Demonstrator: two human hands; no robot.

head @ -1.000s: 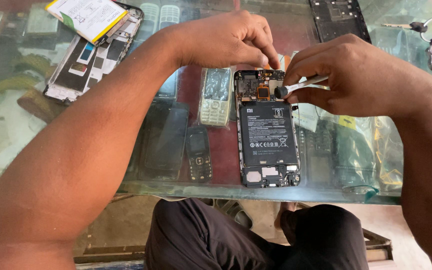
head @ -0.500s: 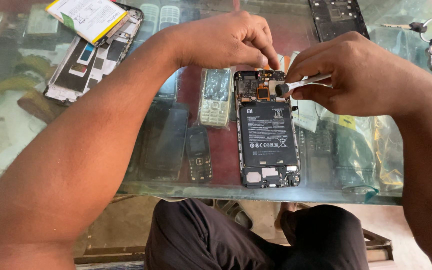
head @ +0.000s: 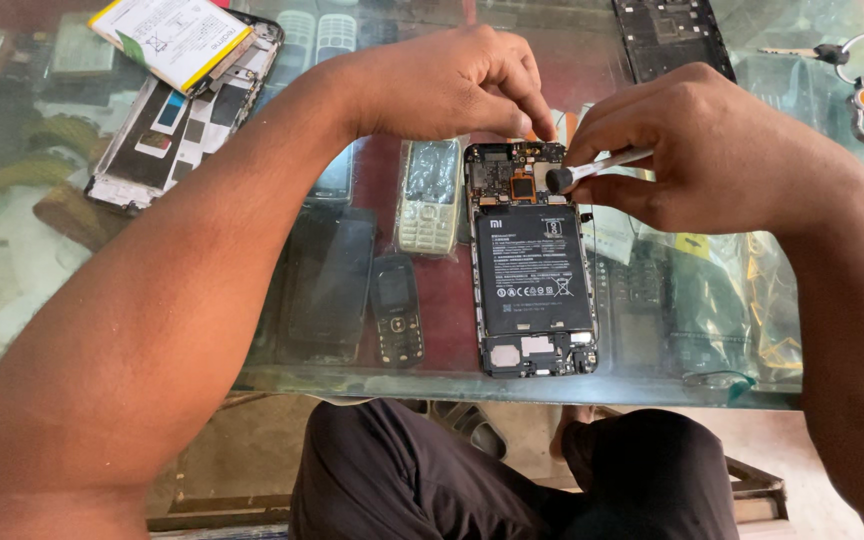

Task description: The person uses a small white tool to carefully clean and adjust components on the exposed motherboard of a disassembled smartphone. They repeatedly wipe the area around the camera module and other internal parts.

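Phone [head: 532, 270] with its back cover off is lying flat on the glass tabletop [head: 252, 380], long axis running 12 to 6, camera end at 12 and the big black battery [head: 534, 268] filling the middle. Both hands are crowding that 12 o'clock end.

Right hand [head: 712, 150] is coming in from 3 o'clock, fingers pinched narrow around a thin silvery tool [head: 597, 168] with a dark round tip. The tool is lying almost crosswise to the phone, tip pointing toward 9 and sitting right over the exposed board just above the battery. Can't tell if the tip is actually touching the board or just hovering.

Left hand [head: 452, 85] is reaching across from 10 o'clock, forearm stretched diagonally over the glass, fingers curled down with the fingertips bunched at the phone's top edge, looks like it's steadying it, holding nothing else I can see. So the tool hand is the nearer one to the board.

Around it: an old keypad phone [head: 430, 195] just at 9 of the open one, a small dark one [head: 395, 310] at 8, another stripped phone with a white battery [head: 174, 35] on it way off at 10, and keys [head: 857, 70] at 2.
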